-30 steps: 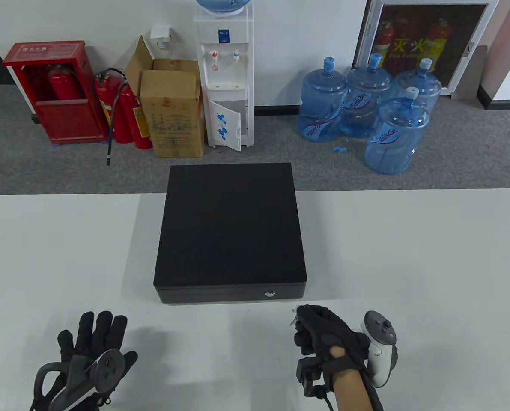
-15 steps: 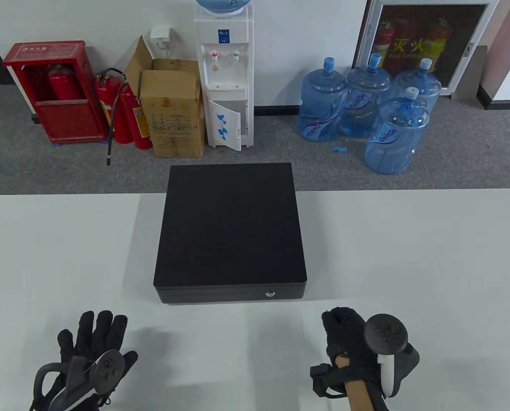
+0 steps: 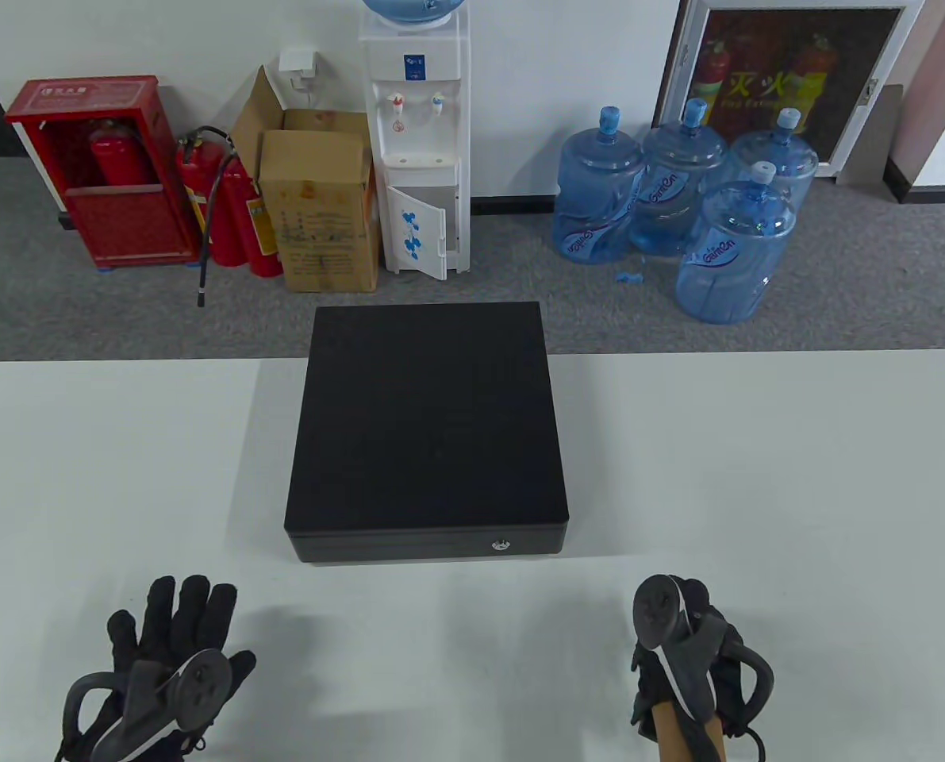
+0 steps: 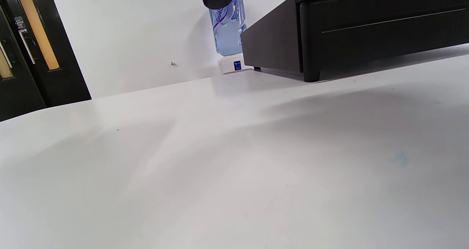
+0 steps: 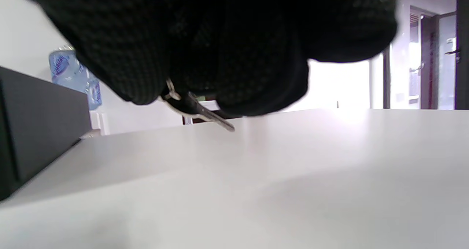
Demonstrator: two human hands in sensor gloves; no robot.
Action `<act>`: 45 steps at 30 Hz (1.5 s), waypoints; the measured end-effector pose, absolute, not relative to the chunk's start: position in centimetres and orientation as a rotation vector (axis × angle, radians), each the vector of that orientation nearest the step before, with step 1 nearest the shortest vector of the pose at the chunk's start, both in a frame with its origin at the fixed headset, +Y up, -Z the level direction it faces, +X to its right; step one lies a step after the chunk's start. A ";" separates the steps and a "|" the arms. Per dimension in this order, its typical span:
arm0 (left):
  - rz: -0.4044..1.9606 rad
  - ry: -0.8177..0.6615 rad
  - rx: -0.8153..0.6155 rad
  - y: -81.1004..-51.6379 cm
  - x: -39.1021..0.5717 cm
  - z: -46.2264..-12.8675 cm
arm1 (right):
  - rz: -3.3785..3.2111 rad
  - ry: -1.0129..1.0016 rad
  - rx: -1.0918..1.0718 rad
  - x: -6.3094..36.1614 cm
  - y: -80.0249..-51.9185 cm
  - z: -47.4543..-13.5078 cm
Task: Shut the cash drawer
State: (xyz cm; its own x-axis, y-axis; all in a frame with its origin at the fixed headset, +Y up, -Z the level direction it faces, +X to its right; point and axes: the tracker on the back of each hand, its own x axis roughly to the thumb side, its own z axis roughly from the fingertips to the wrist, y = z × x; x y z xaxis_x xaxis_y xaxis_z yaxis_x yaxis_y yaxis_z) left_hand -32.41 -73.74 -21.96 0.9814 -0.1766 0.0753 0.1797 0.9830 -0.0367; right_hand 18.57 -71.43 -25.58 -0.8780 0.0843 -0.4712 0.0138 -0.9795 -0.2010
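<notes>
The black cash drawer [image 3: 427, 421] stands on the white table, its drawer front flush with the case, the lock [image 3: 501, 545] at the front right. It also shows in the left wrist view [image 4: 366, 25]. My left hand [image 3: 178, 607] rests flat on the table near the front left, fingers spread, holding nothing. My right hand [image 3: 698, 627] is curled at the front right, clear of the drawer, mostly hidden under its tracker. In the right wrist view the curled fingers [image 5: 220, 58] hold a metal key [image 5: 205, 113] just above the tabletop.
The white table [image 3: 758, 476] has bare surface on both sides of the drawer. Beyond its far edge the floor holds blue water jugs [image 3: 678, 198], a water dispenser [image 3: 416, 143], cardboard boxes [image 3: 321, 206] and red fire extinguishers [image 3: 226, 206].
My right hand drew back from the drawer's lock to the right and toward the near edge, turning so the tracker sits on top. The left hand and the drawer have not moved.
</notes>
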 end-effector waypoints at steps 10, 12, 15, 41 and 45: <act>-0.178 -0.072 -0.046 -73.7 -32.4 -22.0 | 3.212 -0.185 -0.882 20.1 -74.2 -26.8; -0.175 -0.070 -0.048 -73.7 -32.4 -22.0 | 3.194 -0.146 -0.912 20.4 -74.5 -27.0; -0.171 -0.064 -0.043 -73.5 -32.5 -21.9 | 3.163 -0.075 -0.932 20.6 -74.8 -27.4; -0.180 -0.061 -0.038 -73.4 -32.5 -21.9 | 3.005 0.172 -1.034 20.6 -75.9 -29.0; -0.181 -0.058 -0.038 -73.3 -32.5 -21.9 | 2.972 0.208 -1.050 20.8 -76.1 -29.2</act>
State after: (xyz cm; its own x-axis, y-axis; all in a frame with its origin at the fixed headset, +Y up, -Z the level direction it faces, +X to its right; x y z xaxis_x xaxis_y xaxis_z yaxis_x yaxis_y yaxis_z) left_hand -32.49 -73.33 -21.94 0.9819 -0.1792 0.0613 0.1814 0.9829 -0.0321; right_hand 20.78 -76.09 -29.16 -0.7789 -0.0599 -0.6243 -0.0276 -0.9912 0.1295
